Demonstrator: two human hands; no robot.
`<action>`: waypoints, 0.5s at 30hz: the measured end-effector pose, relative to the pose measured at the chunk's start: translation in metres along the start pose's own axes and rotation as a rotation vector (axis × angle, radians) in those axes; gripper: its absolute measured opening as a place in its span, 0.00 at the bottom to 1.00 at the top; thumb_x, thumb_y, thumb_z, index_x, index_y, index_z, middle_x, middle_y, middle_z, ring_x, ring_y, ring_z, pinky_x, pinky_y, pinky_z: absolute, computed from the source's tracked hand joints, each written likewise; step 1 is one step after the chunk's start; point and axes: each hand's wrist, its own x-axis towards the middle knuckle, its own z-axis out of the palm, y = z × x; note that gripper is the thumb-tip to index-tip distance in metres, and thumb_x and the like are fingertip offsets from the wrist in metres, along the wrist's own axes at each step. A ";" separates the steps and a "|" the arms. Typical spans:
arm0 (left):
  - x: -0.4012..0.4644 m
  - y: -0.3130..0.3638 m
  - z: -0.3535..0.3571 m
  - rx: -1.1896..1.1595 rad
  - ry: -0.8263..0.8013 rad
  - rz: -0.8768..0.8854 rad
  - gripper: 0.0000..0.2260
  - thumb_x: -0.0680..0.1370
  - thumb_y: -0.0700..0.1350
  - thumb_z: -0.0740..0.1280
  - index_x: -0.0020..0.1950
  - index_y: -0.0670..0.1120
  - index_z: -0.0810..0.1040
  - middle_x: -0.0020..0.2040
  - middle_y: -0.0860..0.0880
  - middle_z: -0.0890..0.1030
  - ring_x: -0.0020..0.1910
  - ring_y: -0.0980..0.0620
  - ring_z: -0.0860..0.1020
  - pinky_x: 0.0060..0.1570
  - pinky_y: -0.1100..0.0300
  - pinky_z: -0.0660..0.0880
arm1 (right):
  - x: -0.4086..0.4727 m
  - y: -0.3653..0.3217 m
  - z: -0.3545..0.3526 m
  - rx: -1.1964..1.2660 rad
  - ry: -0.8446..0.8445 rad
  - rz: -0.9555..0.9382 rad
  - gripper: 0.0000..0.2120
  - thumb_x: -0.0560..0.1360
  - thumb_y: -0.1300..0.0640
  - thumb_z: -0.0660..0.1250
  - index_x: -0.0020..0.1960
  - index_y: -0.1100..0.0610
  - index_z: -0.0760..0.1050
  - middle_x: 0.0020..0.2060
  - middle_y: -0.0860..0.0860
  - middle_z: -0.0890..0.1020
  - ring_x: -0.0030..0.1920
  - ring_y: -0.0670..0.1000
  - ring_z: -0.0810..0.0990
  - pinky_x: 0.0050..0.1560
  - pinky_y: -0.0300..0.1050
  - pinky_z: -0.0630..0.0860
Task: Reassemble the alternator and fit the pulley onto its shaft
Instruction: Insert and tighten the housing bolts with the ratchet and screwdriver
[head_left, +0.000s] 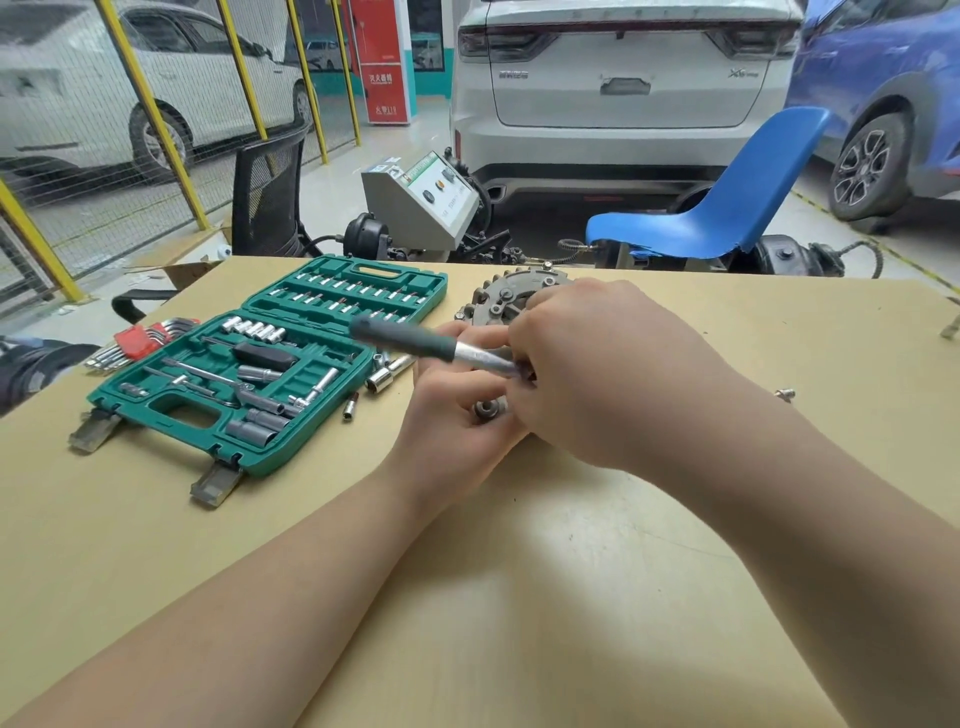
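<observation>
Beside socket case (270, 364) — hands (597, 374) on alternator (501, 304)

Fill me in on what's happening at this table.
A person is working on an alternator lying on the tan table. The right hand grips the head end of a ratchet wrench, whose green handle sticks out to the left. The left hand holds a small metal part under it; which part, I cannot tell. An open green socket set lies to the left.

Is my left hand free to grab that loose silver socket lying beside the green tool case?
Probably not yet: the left hand is holding the alternator. The path to the silver socket looks clear.
</observation>
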 end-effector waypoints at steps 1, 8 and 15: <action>0.001 -0.001 -0.001 0.009 0.014 0.010 0.11 0.76 0.50 0.78 0.41 0.67 0.83 0.59 0.68 0.78 0.66 0.55 0.68 0.64 0.42 0.70 | 0.002 0.001 0.002 0.020 0.011 0.043 0.14 0.77 0.53 0.66 0.35 0.50 0.65 0.34 0.46 0.66 0.32 0.44 0.62 0.29 0.43 0.55; 0.004 0.001 0.003 -0.049 0.067 0.019 0.03 0.77 0.56 0.76 0.48 0.63 0.85 0.56 0.65 0.82 0.63 0.46 0.71 0.66 0.59 0.63 | 0.004 0.015 -0.002 0.147 -0.087 0.017 0.11 0.78 0.48 0.71 0.39 0.49 0.74 0.39 0.48 0.75 0.42 0.53 0.75 0.37 0.49 0.71; 0.003 0.000 -0.001 -0.039 0.016 -0.019 0.04 0.78 0.61 0.71 0.43 0.67 0.80 0.55 0.66 0.78 0.64 0.50 0.67 0.61 0.51 0.69 | -0.003 0.010 -0.005 -0.008 -0.084 -0.122 0.03 0.78 0.51 0.69 0.50 0.48 0.81 0.43 0.47 0.77 0.46 0.53 0.76 0.43 0.47 0.75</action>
